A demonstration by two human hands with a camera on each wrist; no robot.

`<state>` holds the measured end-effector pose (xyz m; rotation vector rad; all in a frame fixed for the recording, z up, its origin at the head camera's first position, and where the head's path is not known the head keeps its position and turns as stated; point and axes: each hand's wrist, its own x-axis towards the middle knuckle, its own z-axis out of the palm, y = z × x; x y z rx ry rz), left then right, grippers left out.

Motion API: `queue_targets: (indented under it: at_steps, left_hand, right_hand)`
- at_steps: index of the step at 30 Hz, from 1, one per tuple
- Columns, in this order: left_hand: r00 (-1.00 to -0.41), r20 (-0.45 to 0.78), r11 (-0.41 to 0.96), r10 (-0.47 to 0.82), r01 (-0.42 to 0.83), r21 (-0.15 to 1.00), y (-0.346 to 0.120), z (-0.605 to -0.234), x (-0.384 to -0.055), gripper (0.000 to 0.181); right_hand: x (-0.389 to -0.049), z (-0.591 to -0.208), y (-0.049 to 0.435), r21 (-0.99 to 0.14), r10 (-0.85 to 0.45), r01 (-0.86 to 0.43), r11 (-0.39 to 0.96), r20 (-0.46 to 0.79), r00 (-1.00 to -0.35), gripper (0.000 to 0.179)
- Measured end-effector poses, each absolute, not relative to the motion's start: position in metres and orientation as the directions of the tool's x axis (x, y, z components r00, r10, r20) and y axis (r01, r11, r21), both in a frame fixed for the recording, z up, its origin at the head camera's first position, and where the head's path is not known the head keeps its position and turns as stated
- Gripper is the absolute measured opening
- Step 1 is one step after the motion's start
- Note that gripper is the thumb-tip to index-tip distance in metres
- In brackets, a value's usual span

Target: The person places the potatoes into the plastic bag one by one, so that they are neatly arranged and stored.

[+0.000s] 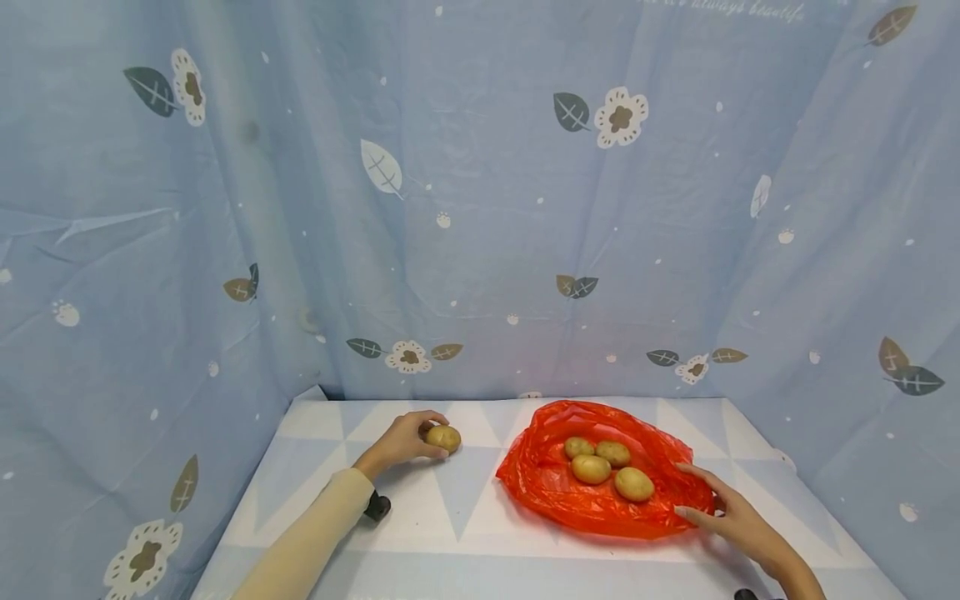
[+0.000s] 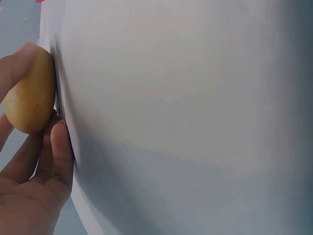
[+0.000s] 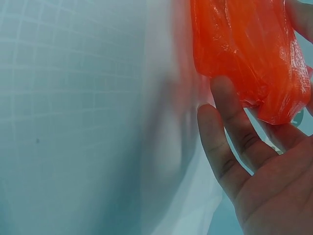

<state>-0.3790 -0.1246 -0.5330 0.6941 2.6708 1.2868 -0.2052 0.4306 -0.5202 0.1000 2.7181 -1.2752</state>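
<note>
On the left side of the table, my left hand (image 1: 408, 437) grips a yellow-brown potato (image 1: 443, 438) between thumb and fingers. In the left wrist view the thumb lies over one side of that potato (image 2: 36, 93), close to the table surface. A red plastic bag (image 1: 540, 492) lies spread right of centre with its mouth wide, and several potatoes (image 1: 591, 469) rest together inside. My right hand (image 1: 738, 521) is at the bag's right end, thumb and forefinger reaching over its edge. Seen from the right wrist, its spread, fairly straight fingers (image 3: 239, 127) touch the red plastic (image 3: 244, 54).
The table (image 1: 420, 529) has a cover of pale blue and white triangles. A blue curtain (image 1: 480, 208) printed with leaves and flowers hangs behind the table and along both sides. A small black device (image 1: 377, 506) sits at the left wrist.
</note>
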Motion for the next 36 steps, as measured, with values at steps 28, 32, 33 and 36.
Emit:
queue_targets:
  at_steps: [28,32,33,36]
  left_hand:
    - [-0.908,0.141,0.571,0.395,0.362,0.737,-0.113,-0.529,-0.373,0.050]
    - [-0.912,0.149,0.571,0.382,0.360,0.737,-0.113,-0.529,-0.374,0.050]
    - [-0.912,0.152,0.571,0.382,0.362,0.737,-0.113,-0.529,-0.374,0.050]
    - [-0.911,0.156,0.566,0.382,0.364,0.739,-0.115,-0.530,-0.373,0.050]
  right_hand:
    - [-0.203,-0.525,0.427,-0.755,0.015,0.135,0.642,-0.163,-0.986,0.079]
    - [-0.203,-0.524,0.427,-0.748,0.020,0.137,0.649,-0.163,-0.986,0.078]
    - [-0.203,-0.524,0.428,-0.746,0.022,0.137,0.651,-0.162,-0.987,0.078]
    - [-0.203,-0.525,0.428,-0.744,0.026,0.136,0.655,-0.158,-0.987,0.078]
